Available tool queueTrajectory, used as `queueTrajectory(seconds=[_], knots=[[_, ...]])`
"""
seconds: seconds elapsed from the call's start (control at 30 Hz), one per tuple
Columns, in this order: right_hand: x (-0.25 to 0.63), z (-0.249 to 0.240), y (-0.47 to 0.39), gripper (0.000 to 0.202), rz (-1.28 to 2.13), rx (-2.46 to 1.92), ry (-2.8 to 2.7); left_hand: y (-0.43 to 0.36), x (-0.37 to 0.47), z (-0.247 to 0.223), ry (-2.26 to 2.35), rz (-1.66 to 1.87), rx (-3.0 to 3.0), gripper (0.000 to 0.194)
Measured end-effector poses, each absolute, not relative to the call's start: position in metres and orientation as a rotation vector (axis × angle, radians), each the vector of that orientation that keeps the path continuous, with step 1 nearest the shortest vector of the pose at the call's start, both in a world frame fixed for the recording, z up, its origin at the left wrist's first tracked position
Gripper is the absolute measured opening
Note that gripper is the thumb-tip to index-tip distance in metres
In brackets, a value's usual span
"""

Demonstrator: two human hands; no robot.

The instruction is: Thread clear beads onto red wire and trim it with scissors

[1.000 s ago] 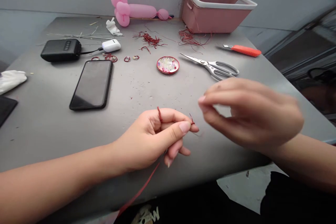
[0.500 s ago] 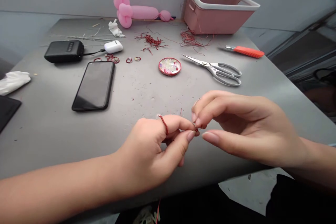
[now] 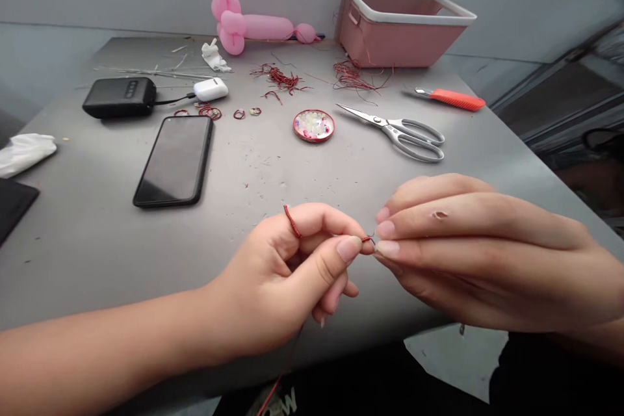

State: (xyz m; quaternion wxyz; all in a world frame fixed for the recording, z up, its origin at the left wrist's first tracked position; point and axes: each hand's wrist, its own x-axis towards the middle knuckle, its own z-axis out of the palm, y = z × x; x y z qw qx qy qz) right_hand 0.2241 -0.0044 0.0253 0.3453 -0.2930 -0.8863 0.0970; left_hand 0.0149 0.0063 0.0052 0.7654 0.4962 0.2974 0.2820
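My left hand [image 3: 312, 253] is closed, thumb and index finger pinching a short piece of red cord [image 3: 366, 240] whose thin dark end pokes out past the fingertips. Around the base of its index finger runs a band of red cord [image 3: 292, 221]. A loose red strand [image 3: 270, 396] hangs below that hand toward my lap. My right hand [image 3: 487, 253] has its fingertips together at the cord's free end; the exact contact is partly hidden. Beyond the hands lie a round red-rimmed lid of small pale and pink beads [image 3: 314, 125] and grey-handled scissors [image 3: 394, 132].
On the grey table [image 3: 253, 175] lie a phone [image 3: 174, 159], a black power bank [image 3: 119, 97] cabled to a white case [image 3: 210, 89], and several small red rings [image 3: 208, 110]. Red cord scraps [image 3: 280, 77], an orange-handled cutter [image 3: 455, 99], a pink balloon [image 3: 266, 26] and a pink bin [image 3: 400, 42] stand farther back.
My right hand has turned over so its back faces up, and its fingertips have come together at the cord end. The left hand keeps its pinch, the band on its finger now turned more into view.
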Motion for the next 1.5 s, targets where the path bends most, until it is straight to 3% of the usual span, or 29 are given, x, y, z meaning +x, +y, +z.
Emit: queueTrajectory(seconds=[0.13,0.27,0.47,0.63,1.0,1.3,1.5], knots=[[0.223,0.029,-0.011,0.027,0.29,-0.905,-2.242,0.009,0.016,0.005,0.614,0.571,1.047,0.014],[0.224,0.025,0.003,0.024,0.374,-0.736,-2.25,0.013,0.017,0.005,0.655,0.591,1.057,0.015],[0.224,0.02,0.022,0.006,1.03,-0.732,-2.034,0.014,0.014,0.001,0.668,0.589,1.119,0.012],[0.224,0.018,0.024,0.009,1.364,-0.797,-1.97,0.013,0.012,-0.001,0.588,0.546,1.113,0.016],[0.217,0.011,0.012,0.009,0.793,-0.761,-2.155,0.013,0.018,-0.007,0.527,0.485,0.929,0.028],[0.221,0.017,0.017,0.002,0.987,-0.92,-2.079,0.019,0.019,-0.005,0.529,0.481,0.793,0.03],[0.218,0.013,0.012,0.012,0.649,-0.906,-2.232,0.017,0.02,-0.009,0.57,0.456,0.839,0.033]])
